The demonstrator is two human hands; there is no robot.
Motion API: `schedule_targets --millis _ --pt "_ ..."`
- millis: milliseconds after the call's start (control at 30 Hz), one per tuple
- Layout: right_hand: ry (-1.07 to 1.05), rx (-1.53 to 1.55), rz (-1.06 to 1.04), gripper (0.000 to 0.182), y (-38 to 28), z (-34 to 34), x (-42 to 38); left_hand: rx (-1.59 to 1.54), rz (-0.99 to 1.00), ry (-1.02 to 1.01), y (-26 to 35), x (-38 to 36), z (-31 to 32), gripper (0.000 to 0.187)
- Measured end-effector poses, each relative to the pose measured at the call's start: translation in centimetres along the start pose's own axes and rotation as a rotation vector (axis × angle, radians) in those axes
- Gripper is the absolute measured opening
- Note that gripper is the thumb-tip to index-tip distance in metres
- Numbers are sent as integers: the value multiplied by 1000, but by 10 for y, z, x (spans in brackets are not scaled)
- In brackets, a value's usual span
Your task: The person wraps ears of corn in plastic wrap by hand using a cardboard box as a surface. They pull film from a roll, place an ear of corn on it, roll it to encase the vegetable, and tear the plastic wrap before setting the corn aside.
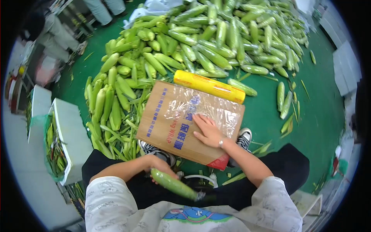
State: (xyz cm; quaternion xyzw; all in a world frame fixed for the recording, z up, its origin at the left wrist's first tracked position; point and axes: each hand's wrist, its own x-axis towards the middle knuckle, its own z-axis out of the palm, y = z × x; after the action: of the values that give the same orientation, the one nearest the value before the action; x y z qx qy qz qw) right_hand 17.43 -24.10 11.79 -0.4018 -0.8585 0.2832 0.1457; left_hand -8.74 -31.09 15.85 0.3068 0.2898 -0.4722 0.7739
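Observation:
My left hand (159,166) is closed around the upper end of a film-wrapped green corn ear (176,185), which slants down to the right over my lap. With its fingers spread, my right hand (208,130) lies flat on a cardboard box (160,116) with clear film stretched over its top. A yellow roll of film (208,86) lies along the far edge of the box.
Unwrapped corn ears (110,96) are heaped at the left, and wrapped ears (232,34) at the far side. Husk scraps lie on the green floor (270,112). A white foam box (71,131) stands at the left. Other people's legs (98,9) show at the upper left.

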Motion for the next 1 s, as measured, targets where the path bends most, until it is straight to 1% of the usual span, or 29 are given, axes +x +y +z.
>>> schedule_targets --millis 33,67,100,133,167,200,233,267,300,333,367,400,433,467,533,567,600,633,667,700,733,767,800,833,867,900,933,967,1000 --pt "27 138 -13 55 -8 1 -1 -8 207 276 -8 -1 -9 57" --pt "36 297 62 46 -28 0 -3 -30 408 567 -19 -4 -16 58" --pt "22 456 132 38 -50 -1 -6 -81 507 713 -16 -25 -18 56" --pt "-25 463 71 38 -64 5 -3 -134 602 861 -5 -55 -20 54" --pt "71 546 213 30 -76 11 1 5 601 1033 4 -88 -19 49" --pt "172 625 372 27 -85 17 8 158 581 1191 11 -114 -17 44" --pt "139 626 347 27 -83 31 19 48 692 1359 14 -126 -19 36" --pt "287 1080 585 27 -77 52 33 -60 798 1521 18 -132 -23 30" --pt "435 1529 837 28 -77 66 45 -306 1008 1564 29 -127 -31 27" --pt "409 1530 827 28 -97 60 57 -552 1219 1588 40 -124 -43 25" --pt "300 1791 833 31 -130 43 68 -560 1215 1608 46 -126 -57 25" --pt "184 2045 833 35 -151 26 77 -686 1271 1517 51 -129 -74 22" --pt "90 2127 799 45 -154 19 83 -807 1328 1419 52 -136 -91 19" --pt "74 2123 790 45 -151 18 90 -810 1335 1433 47 -147 -106 19" --pt "156 1329 566 42 -126 12 105 -1242 1367 1365 31 -165 -139 18" --pt "89 1154 674 40 -110 -1 126 -1296 1456 1430 22 -160 -166 19" --pt "25 974 776 39 -92 -14 158 -1153 1517 1545 10 -154 -197 31" --pt "286 1044 672 36 -76 -18 191 -1018 1411 1911 -1 -156 -214 33" --pt "350 1016 661 22 -50 -33 227 -846 1264 2255 -12 -161 -231 36" --pt "296 941 612 28 15 -44 262 -677 911 2649 -53 -165 -255 42" --pt "278 852 542 41 55 -68 295 -747 412 2554 -84 -200 -228 49" --pt "338 810 485 47 84 -99 323 -901 298 2630 -140 -199 -248 54" --pt "355 811 480 48 119 -135 347 -810 -317 2597 -189 -200 -258 57" --pt "273 979 371 41 185 -166 373 -725 -631 2591 -225 -190 -263 56" --pt "504 1122 461 36 139 -191 366 -659 -688 2461 -258 -180 -265 61" --pt "637 1126 445 35 148 -204 359 -635 -685 2258 -303 -173 -278 63" --pt "788 1107 431 36 165 -225 344 -682 -523 2307 -324 -164 -279 59" --pt "767 871 555 35 198 -227 323 -709 -466 2387 -310 -165 -268 55" --pt "726 640 676 33 224 -227 290 -684 -534 2534 -327 -154 -284 57"
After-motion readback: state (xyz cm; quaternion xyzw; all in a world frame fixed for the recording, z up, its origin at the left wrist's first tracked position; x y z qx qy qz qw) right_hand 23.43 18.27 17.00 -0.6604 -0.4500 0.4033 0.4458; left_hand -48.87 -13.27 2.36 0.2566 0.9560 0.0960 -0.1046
